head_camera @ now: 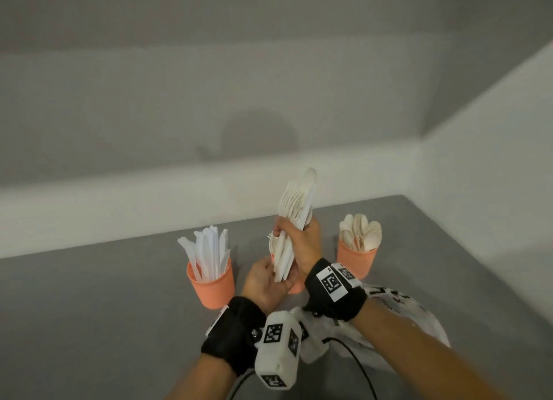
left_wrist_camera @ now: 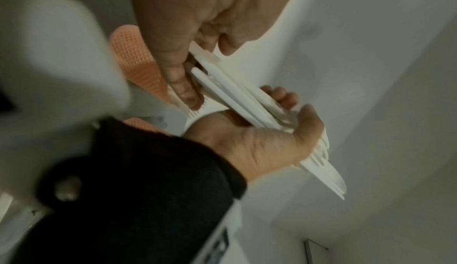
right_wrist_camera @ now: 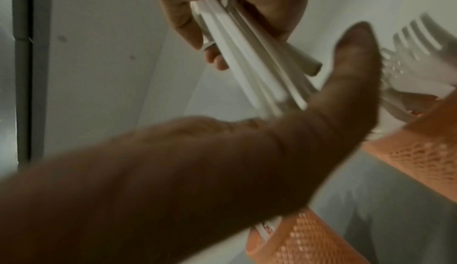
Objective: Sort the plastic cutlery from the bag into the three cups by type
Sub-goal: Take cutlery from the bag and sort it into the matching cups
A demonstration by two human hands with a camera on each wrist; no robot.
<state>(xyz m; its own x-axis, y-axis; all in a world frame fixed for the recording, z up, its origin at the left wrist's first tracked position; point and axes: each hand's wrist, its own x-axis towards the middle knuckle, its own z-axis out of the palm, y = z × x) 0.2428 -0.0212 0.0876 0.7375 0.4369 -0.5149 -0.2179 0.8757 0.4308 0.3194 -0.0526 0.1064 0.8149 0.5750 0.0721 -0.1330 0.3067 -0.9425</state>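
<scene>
My right hand (head_camera: 302, 244) grips a bundle of white plastic cutlery (head_camera: 296, 202) upright by its middle, heads up; forks, a spoon and a knife show. My left hand (head_camera: 266, 280) is cupped under the handle ends, its fingers (right_wrist_camera: 180, 22) curled round them. Three orange cups stand on the grey table: the left one (head_camera: 214, 289) holds knives and the right one (head_camera: 356, 262) holds spoons. The middle one (head_camera: 294, 289) holds forks and is mostly hidden behind my hands. The white bag (head_camera: 419, 319) lies crumpled under my right forearm.
A white wall runs close behind the cups and meets a side wall on the right. Cables trail from the wrist cameras at the bottom. Bare grey table (head_camera: 89, 310) stretches to the left of the knife cup.
</scene>
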